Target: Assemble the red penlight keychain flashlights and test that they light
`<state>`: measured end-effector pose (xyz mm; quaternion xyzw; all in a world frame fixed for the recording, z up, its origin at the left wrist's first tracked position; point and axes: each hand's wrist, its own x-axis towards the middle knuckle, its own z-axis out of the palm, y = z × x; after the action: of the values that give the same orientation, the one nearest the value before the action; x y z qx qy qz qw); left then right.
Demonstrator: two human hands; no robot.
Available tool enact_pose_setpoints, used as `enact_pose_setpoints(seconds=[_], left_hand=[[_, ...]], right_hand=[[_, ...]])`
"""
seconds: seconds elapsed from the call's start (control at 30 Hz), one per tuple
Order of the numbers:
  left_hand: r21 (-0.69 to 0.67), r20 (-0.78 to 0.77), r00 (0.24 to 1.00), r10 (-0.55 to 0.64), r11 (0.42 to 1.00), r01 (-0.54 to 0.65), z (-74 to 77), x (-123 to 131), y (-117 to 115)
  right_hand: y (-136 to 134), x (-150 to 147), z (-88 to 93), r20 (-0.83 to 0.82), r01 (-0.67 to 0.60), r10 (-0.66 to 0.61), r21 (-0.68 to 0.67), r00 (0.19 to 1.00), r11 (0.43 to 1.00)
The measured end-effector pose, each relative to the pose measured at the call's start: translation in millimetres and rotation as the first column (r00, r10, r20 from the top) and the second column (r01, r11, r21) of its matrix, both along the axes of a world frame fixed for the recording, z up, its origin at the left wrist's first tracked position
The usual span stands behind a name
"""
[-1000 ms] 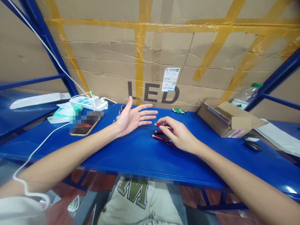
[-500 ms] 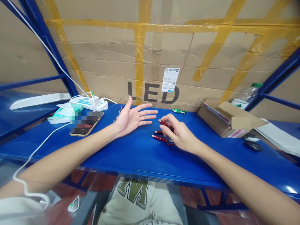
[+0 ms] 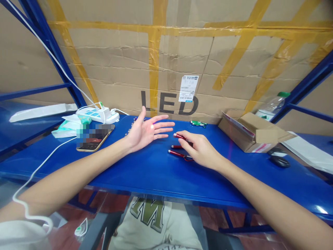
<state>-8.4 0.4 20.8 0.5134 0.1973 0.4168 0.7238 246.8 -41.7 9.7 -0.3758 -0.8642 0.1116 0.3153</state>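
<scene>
My left hand [image 3: 142, 135] is held above the table with the palm up and fingers spread, gripping nothing. A bright white spot with a reddish glow shows on its palm. My right hand [image 3: 204, 148] pinches a slim red laser pointer [image 3: 179, 135] between thumb and fingers, its silver tip aimed at the left palm. Below it on the table lie two more red pointers, an upper one [image 3: 176, 146] and a lower one [image 3: 177, 153] with a dark red loop; my right hand partly covers them. Small purple and silver items [image 3: 127, 133] sit partly hidden behind my left hand.
Several green pens or pointers [image 3: 198, 123] lie at the back of the blue table [image 3: 156, 173]. On the right are an open cardboard box [image 3: 249, 135], a black mouse [image 3: 279, 161] and a bottle [image 3: 273, 106]. A phone [image 3: 95, 139], power strip [image 3: 97, 114] and white cable occupy the left.
The bright spot has appeared on my left palm. The red pointer in my right hand has tilted flatter, its tip slightly lower and further left. My left hand stays almost still.
</scene>
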Motion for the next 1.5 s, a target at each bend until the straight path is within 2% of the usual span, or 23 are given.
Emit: enact_pose_setpoints(seconds=[0.17,0.4,0.53,0.63,0.83,0.97,1.1,1.37,1.5], left_hand=[[0.013,0.000,1.000,-0.020,1.000,0.020,-1.2,-0.9,1.8],[0.025,-0.005,0.999,-0.034,0.999,0.034,-0.3,-2.0,1.5],[0.024,-0.009,0.999,-0.034,0.999,0.035,-0.2,-1.6,1.2],[0.014,-0.007,1.000,-0.026,1.000,0.026,-0.1,-0.9,1.2],[0.030,-0.004,1.000,-0.025,0.999,0.025,-1.4,-1.0,1.5],[0.044,-0.014,1.000,-0.021,0.999,0.021,-1.0,-0.8,0.1],[0.035,-0.021,1.000,-0.011,0.999,0.011,0.0,0.2,-0.7],[0.028,-0.018,1.000,-0.016,0.999,0.017,-0.9,0.0,-0.4],[0.042,-0.028,0.999,-0.020,0.999,0.021,-0.4,0.6,-1.5]], right_hand=[[0.6,0.9,0.9,0.009,0.052,-0.052,0.019,0.999,0.998],[-1.9,0.8,1.6,-0.009,-0.006,0.006,0.018,1.000,1.000],[-0.7,1.0,2.1,-0.033,0.042,-0.041,0.019,0.999,0.999],[1.0,1.2,1.5,0.014,0.073,-0.073,0.008,0.997,0.997],[0.1,1.5,0.6,0.031,-0.002,0.003,-0.020,1.000,1.000],[0.5,2.7,3.4,-0.026,0.024,-0.024,0.013,0.999,1.000],[1.6,2.7,3.1,0.023,0.043,-0.043,0.007,0.999,0.999],[1.5,2.8,1.1,-0.015,0.014,-0.014,-0.002,1.000,1.000],[1.1,2.6,0.7,0.044,-0.012,0.012,-0.010,0.999,1.000]])
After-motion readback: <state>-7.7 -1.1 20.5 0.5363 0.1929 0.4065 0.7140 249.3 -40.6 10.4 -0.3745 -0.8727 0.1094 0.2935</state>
